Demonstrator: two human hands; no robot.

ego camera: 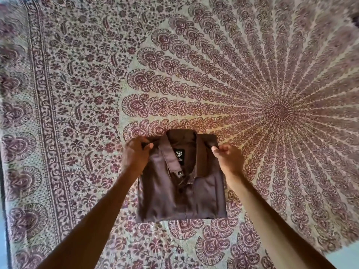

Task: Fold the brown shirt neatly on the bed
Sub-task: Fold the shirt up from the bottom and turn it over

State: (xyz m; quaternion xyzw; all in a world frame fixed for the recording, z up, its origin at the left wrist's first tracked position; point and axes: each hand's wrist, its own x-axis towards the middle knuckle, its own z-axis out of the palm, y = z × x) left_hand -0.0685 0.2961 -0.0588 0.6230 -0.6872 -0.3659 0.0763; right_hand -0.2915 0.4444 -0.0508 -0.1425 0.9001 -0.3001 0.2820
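Brown shirt (181,191) lies folded, lower centre of frame, on bed (77,94). Left hand (136,152) & right hand (226,155) each pinch a shoulder corner. Prob light, soft, floppy; grip corners.

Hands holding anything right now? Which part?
Yes: left hand and right hand each pinch a far corner of the folded brown shirt, beside the collar.

A patterned bedspread (77,94) in maroon and cream covers the bed; pale floor (345,259) shows at the lower corners.
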